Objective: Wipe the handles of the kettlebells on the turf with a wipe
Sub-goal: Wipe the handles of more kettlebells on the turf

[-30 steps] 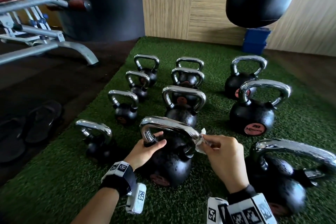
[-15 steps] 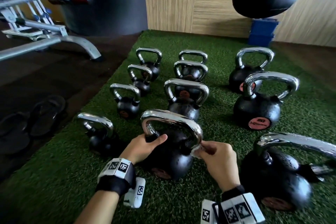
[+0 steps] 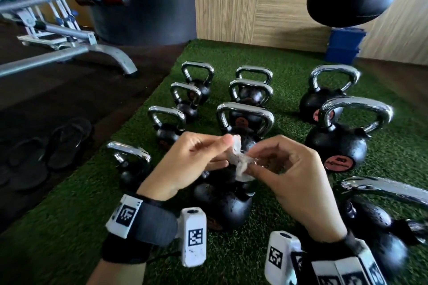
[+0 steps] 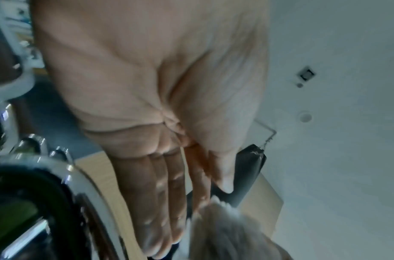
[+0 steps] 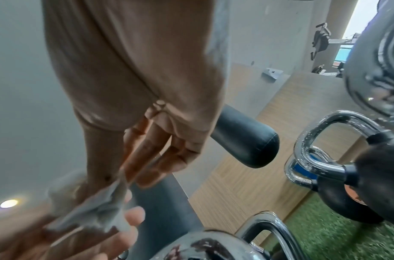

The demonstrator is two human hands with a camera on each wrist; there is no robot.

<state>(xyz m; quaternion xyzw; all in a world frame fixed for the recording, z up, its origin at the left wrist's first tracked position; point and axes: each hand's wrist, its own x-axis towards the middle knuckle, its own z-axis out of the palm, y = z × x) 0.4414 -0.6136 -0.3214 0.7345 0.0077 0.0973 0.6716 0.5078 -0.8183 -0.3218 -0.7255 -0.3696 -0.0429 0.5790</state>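
Left hand: the left hand (image 3: 185, 164) is raised above the turf (image 3: 69, 227), its thumb and fingertips pinching one end of the wipe (image 3: 239, 161).
Right hand: the right hand (image 3: 294, 176) pinches the other end of the same wipe between thumb and curled fingers, the two hands almost touching.
Wipe: white, crumpled and damp-looking, held in the air between both hands, clear of any handle (the wrist views are blurred, but both show it at the fingertips).
Nearest kettlebell: the black kettlebell (image 3: 231, 210) stands on the turf straight below the hands, near its front edge; its handle is hidden behind them.
Other kettlebells: chrome-handled, standing upright in rows toward the far edge of the turf.
Off the turf: a pair of sandals (image 3: 51, 150) lies on the dark floor by the left edge.
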